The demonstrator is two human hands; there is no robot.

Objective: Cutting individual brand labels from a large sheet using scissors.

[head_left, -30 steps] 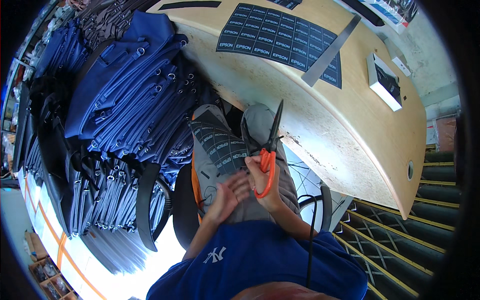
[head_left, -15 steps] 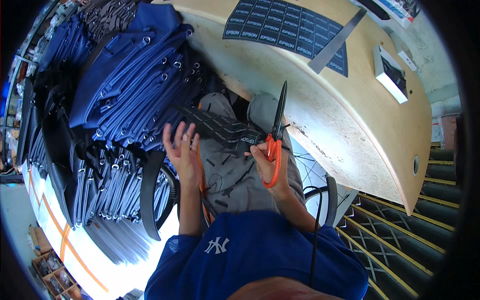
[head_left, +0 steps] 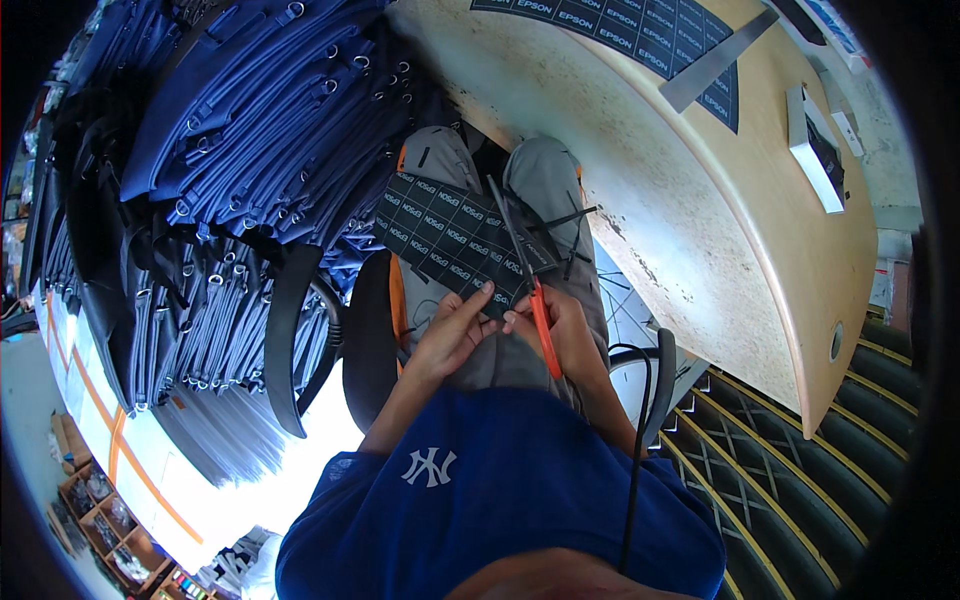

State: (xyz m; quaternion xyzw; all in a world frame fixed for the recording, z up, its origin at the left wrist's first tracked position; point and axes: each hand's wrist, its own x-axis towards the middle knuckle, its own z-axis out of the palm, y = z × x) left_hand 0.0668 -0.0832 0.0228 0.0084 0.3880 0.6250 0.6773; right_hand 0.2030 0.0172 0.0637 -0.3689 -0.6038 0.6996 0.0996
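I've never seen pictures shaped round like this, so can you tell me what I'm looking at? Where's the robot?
There's no robot here! These are a person's two bare hands. A wide, curvy-looking camera on the person's head looks down, so straight things bend near the rim.

The right hand holds scissors with orange handles. The left hand has its thumb over the near edge of a dark gridded sheet above the person's lap.

On the pale table lie another dark sheet, a flat grey strip across it, and a white-edged box. To the left are piled blue pieces with metal rings.
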